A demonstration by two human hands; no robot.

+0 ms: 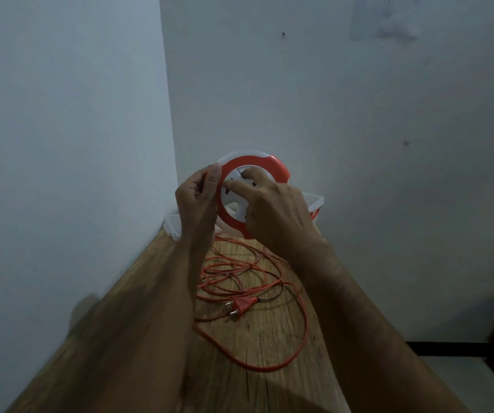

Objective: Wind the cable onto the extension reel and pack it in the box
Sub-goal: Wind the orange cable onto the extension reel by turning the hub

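A round orange and white extension reel (265, 163) is held up on edge above the far end of the wooden table (269, 338). My left hand (196, 201) grips its left rim, thumb along the orange ring. My right hand (272, 204) lies over the white socket face, fingers curled onto the centre. Loose orange cable (302, 332) lies in loops on the table below, with its orange two-pin plug (241, 305) lying among them. A clear plastic box (315, 201) stands behind the reel in the corner, mostly hidden by my hands.
White walls meet in a corner right behind the box. The narrow table runs from me toward that corner, its left and right edges close to my forearms. A dark ledge (448, 348) shows low at the right.
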